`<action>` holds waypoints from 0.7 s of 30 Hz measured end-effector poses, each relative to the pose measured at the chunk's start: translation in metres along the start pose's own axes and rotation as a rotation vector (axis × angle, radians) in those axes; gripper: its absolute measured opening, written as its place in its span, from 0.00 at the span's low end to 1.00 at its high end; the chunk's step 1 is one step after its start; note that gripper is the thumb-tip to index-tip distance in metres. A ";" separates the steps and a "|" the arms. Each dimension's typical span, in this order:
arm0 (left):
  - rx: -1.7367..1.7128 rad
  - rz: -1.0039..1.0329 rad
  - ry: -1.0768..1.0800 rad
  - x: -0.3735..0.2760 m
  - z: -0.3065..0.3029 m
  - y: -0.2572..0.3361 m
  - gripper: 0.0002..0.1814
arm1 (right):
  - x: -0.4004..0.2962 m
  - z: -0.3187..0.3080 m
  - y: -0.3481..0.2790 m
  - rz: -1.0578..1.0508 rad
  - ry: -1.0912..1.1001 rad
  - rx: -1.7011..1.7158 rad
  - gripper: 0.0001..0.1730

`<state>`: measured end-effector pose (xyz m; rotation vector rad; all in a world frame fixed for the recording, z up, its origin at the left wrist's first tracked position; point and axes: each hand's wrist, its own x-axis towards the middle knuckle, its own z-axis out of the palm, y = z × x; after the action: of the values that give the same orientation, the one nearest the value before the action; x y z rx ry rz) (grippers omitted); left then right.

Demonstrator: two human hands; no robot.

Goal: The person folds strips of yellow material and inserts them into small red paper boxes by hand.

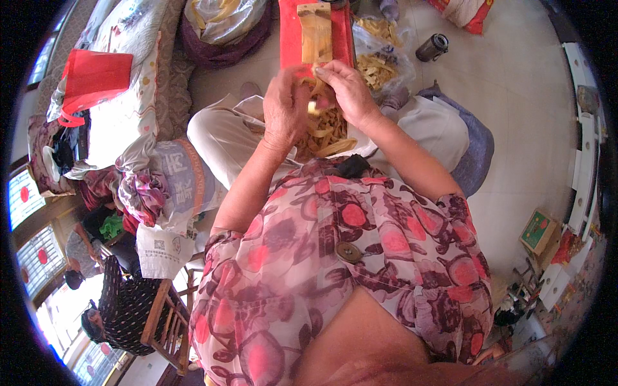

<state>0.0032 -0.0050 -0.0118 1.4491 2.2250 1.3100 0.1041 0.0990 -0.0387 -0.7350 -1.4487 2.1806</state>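
Observation:
My right hand (348, 90) pinches a narrow tan strip (318, 88) between thumb and fingertips, at the near end of a bench covered in red cloth (291, 34). My left hand (288, 103) is raised just left of it, blurred; its fingertips are partly hidden, so its hold cannot be told. On the red cloth lies a flat wooden piece (316, 41) with small holes at its far end. Beneath my hands, between my knees, is a heap of curled tan strips (330, 130); their material is unclear.
Right of the bench, a clear plastic bag (376, 67) holds more strips. A dark flask (432, 47) stands on the tiled floor. At the left are a purple-rimmed sack (227, 53), a red bag (99, 75) on a bed, and two people near a wooden chair (166, 328).

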 end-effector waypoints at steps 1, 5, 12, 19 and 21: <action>-0.004 0.042 0.082 0.002 -0.002 0.004 0.13 | -0.002 0.002 -0.005 0.262 -0.085 0.325 0.17; 0.067 0.184 0.003 0.005 -0.005 0.002 0.15 | -0.012 0.003 -0.018 -0.019 -0.120 -0.284 0.18; -0.868 -0.492 -0.320 0.004 -0.003 -0.008 0.10 | -0.024 -0.004 -0.043 -0.537 -0.082 -0.736 0.13; -0.722 -0.138 -0.152 0.016 0.010 -0.017 0.08 | -0.023 -0.008 -0.042 -0.006 -0.259 -0.056 0.13; -0.724 -0.261 -0.190 0.011 0.005 -0.016 0.09 | -0.022 -0.010 -0.039 -0.033 -0.210 -0.126 0.12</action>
<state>-0.0095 0.0049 -0.0235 0.9275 1.5032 1.5670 0.1295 0.1071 -0.0011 -0.5309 -1.7031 2.2111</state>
